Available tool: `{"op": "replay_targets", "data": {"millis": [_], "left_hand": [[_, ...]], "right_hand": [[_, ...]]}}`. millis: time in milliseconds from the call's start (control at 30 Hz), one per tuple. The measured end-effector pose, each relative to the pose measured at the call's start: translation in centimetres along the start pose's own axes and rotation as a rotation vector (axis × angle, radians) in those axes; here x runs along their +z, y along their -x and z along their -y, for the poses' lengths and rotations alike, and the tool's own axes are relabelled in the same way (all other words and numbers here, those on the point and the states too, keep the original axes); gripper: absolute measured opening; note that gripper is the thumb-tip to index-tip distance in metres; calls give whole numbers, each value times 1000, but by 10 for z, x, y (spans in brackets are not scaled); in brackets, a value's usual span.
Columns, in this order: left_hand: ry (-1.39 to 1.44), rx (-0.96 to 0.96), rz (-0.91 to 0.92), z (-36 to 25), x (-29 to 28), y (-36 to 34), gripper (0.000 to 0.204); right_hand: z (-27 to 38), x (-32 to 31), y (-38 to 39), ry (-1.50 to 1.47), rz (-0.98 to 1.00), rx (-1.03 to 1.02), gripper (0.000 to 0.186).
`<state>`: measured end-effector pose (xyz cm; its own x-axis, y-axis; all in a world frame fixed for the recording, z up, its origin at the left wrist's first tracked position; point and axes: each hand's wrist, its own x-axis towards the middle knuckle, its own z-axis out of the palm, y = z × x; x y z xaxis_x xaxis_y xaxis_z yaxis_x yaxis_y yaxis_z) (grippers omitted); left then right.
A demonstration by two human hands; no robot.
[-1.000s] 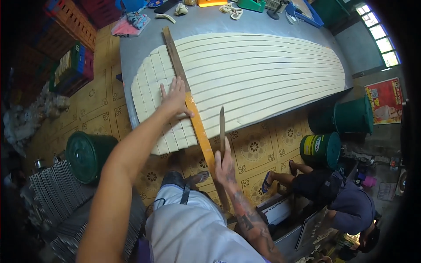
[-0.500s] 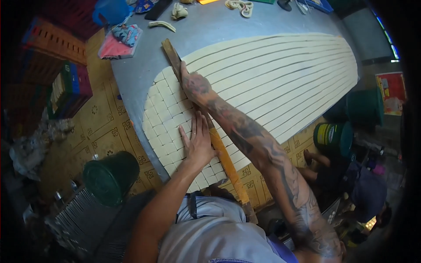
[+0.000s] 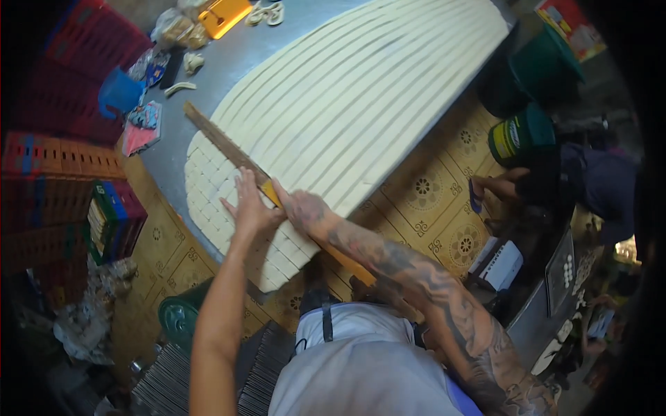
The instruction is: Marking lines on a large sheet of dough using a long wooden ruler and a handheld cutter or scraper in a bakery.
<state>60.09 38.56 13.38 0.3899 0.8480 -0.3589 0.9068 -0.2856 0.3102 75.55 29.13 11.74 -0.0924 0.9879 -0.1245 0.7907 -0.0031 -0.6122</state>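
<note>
A wide sheet of pale dough [image 3: 326, 118] covers much of the grey table, scored into long strips. Its left end is cut crosswise into small blocks [image 3: 207, 173]. A long wooden straightedge [image 3: 225, 144], part of it yellow, lies slantwise over the strips beside those blocks. My left hand [image 3: 255, 211] rests with fingers spread at the straightedge's left side, over the cut blocks. Against its right side, my right hand [image 3: 306, 210] is closed with the index finger pointing forward. Whatever it grips is hidden under the fingers.
Scraps of dough [image 3: 182, 88], a yellow-orange tool [image 3: 223, 15] and plastic bags lie at the far left. Stacked crates [image 3: 69, 156] stand left of the table. Green buckets [image 3: 522, 135] and a crouching person [image 3: 590, 180] are on the right. Dark trays [image 3: 163, 378] stand near my left arm.
My right hand has slid along the straightedge toward me, from its far part to beside my left hand. The view has shifted, showing more floor on the right.
</note>
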Motion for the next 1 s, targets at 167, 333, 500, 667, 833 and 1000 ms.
{"op": "replay_targets", "data": {"millis": [167,333,500,667,833,1000], "left_hand": [[-92,-41,-2,-3,2,-2,150],[-200,27,20,-79,34,9,146],[-258,44,110,-127,74,48,145],[-216,64,183,-105,72,27,149],[-268,132,152,-125,64,32,145],[426,373,-313,-61,103,32,91]], "right_hand": [[2,1,153,95,117,164,74],[-14,13,175,99,61,203,72],[-24,54,163,-5,-56,180,61],[-10,14,266,34,3,185,51],[-46,-33,408,-23,123,327,70],[-47,12,412,47,-195,400,75]]}}
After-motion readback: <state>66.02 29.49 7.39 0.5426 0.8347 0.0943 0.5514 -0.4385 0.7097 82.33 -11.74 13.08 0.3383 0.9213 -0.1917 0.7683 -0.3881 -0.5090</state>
